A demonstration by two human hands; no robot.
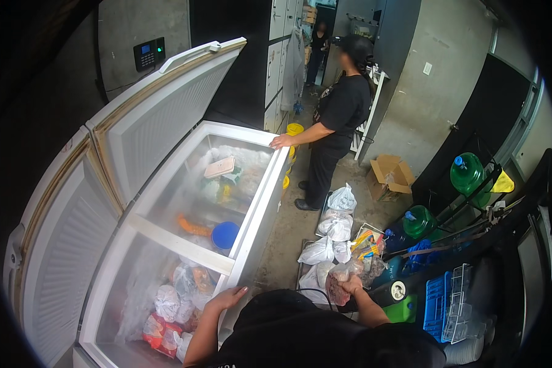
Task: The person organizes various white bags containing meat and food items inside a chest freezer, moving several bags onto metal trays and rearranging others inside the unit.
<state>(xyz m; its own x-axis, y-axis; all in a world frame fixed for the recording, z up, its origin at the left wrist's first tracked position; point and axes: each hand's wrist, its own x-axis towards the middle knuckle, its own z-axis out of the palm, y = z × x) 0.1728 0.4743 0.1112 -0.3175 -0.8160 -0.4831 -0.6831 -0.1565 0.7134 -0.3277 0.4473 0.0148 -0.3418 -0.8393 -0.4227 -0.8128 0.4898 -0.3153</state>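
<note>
A white chest freezer [239, 267] stands with both lids raised; frosty bags, a red package [162, 335], a blue round container [225, 235] and a pale lidded box [219, 167] lie inside. My left hand [230, 298] rests on the freezer's front rim, fingers apart, holding nothing. To the right, my right hand [352, 285] grips a clear plastic bag of reddish-brown frozen food [338, 289] over the trays on the floor. White plastic bags [317, 250] and a yellow-and-red printed bag [366, 244] lie beside it.
A co-worker [340, 115] stands at the freezer's far end, a hand on its rim. Another person [319, 46] is farther back. An open cardboard box [391, 177], green water jugs [419, 221], a blue crate [437, 306] and yellow-lidded buckets [295, 129] are around.
</note>
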